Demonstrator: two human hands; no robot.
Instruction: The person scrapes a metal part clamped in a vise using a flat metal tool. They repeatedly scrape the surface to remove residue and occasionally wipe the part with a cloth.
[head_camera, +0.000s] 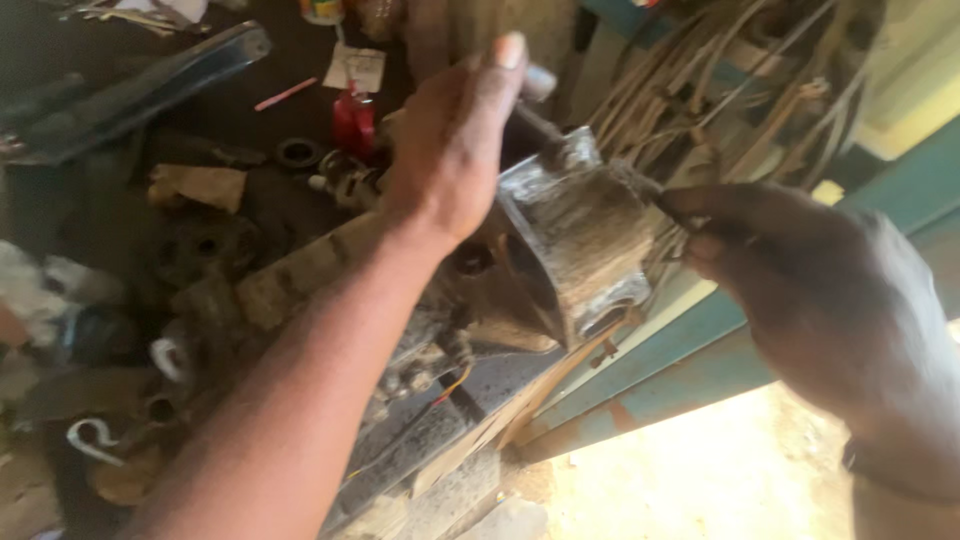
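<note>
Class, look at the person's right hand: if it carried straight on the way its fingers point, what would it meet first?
The right hand points left toward the grimy metal engine part; its fingertips look almost on it, though depth is unclear.

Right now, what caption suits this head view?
Left hand and right hand grip a grimy metal engine part over a cluttered workbench.

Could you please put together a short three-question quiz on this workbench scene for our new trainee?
1. True or false: the left hand is up at the top of the greasy metal engine part.
2. Which hand touches the part's far side? A) left B) right C) neither
3. What colour is the small bottle behind the left hand?

Key: 1 true. 2 B, the right hand. 3 red.
</note>
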